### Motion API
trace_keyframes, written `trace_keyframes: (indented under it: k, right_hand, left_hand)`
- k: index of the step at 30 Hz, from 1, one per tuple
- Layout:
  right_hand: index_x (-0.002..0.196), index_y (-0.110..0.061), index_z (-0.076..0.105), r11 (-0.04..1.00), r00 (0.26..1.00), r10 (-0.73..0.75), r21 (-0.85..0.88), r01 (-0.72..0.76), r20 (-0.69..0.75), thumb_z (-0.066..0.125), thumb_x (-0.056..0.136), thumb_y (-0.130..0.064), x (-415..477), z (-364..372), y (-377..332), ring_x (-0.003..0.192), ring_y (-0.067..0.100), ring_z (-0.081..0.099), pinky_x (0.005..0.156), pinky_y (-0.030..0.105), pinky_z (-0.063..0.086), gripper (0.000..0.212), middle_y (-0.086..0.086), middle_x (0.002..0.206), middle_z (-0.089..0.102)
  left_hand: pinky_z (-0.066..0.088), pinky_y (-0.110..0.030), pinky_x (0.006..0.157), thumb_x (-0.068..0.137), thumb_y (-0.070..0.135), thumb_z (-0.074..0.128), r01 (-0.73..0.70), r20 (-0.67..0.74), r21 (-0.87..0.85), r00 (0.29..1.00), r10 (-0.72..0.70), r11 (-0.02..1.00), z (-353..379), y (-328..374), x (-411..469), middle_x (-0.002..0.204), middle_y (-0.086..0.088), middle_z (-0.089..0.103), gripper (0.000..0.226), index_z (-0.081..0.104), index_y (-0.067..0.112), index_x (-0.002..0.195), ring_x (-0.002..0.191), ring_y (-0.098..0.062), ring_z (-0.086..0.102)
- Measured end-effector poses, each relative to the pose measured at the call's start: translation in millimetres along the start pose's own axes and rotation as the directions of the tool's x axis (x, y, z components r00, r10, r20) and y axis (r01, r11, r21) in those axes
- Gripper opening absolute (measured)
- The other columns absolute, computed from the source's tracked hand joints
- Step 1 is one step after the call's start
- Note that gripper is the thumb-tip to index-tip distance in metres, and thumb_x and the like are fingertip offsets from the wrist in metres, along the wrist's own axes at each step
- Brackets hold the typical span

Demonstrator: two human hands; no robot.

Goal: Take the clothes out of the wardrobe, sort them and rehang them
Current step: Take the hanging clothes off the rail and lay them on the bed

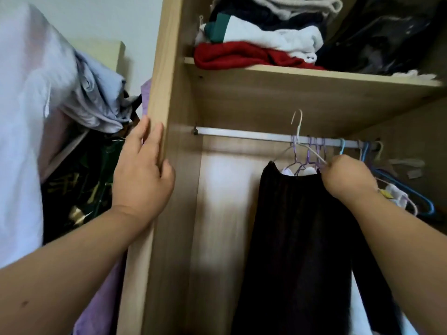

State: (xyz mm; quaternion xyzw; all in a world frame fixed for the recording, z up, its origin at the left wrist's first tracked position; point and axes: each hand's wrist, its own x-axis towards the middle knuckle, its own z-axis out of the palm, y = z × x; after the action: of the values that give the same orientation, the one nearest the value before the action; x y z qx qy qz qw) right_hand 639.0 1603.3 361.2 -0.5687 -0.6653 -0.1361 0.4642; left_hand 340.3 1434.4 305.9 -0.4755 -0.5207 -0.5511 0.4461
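head view: looking up into the wardrobe (266, 102) from its left side.
left hand (142, 170): fingers straight, flat on the front edge of the side panel (167, 81); holds nothing, likely bracing for the reach.
right hand (346, 180): fingers curled tight round the sloped arm of a white wire hanger (299, 128), right by the garment's top.
task thing: dark garment (295, 238) hangs from that hanger, below the middle of the rail (242, 134), long and limp.
hanger hook: clear above the rail, not on it, so the weight looks to be on the hand; coming off or going on, cannot tell.
rail load: purple hangers (309, 155) and a blue hanger (411, 192) bunched toward its right end, mostly bare.
shelf (290, 73): folded clothes stacked at the front edge, red one (229, 55) lowest.
outside left: heap of clothes (96, 102), pale and dark, likely pulled out for sorting.
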Motion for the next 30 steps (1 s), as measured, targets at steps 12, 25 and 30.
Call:
trace_keyframes:
  k: [12,25,30]
  right_hand:
    - [0.072,-0.027,0.066,0.991,0.999,-0.025,0.134,0.031,-0.044,0.060,0.087,-0.031,-148,-79,91,0.070,0.012,0.058,0.064,0.026,0.040,0.017,-0.004,0.069,0.064]
    - [0.079,-0.031,0.070,0.937,0.937,0.343,-0.041,-0.346,-0.070,0.064,0.086,-0.023,-396,-148,23,0.057,0.005,0.056,0.053,0.008,0.038,0.012,0.000,0.070,0.067]
    - [0.070,-0.039,0.064,0.709,0.746,0.590,-0.245,-0.662,-0.308,0.061,0.087,-0.036,-511,-137,-20,0.073,0.016,0.061,0.061,0.026,0.042,0.017,-0.008,0.070,0.066]
  left_hand:
    - [0.027,-0.043,0.113,0.079,0.021,0.062,-0.132,0.451,-0.419,0.828,0.333,0.898,62,74,-72,0.146,-0.007,0.042,0.063,0.044,0.019,0.140,0.139,-0.026,0.031]
    - [0.043,-0.043,0.085,0.095,0.027,0.041,0.226,0.780,-0.537,0.499,0.377,0.812,113,79,-199,0.111,-0.017,0.059,0.015,0.047,0.013,0.098,0.104,-0.037,0.055]
    - [0.039,-0.038,0.070,0.096,0.027,0.045,0.286,0.611,-0.785,0.505,0.610,0.549,65,73,-251,0.102,-0.017,0.062,0.016,0.049,0.013,0.091,0.095,-0.038,0.056]
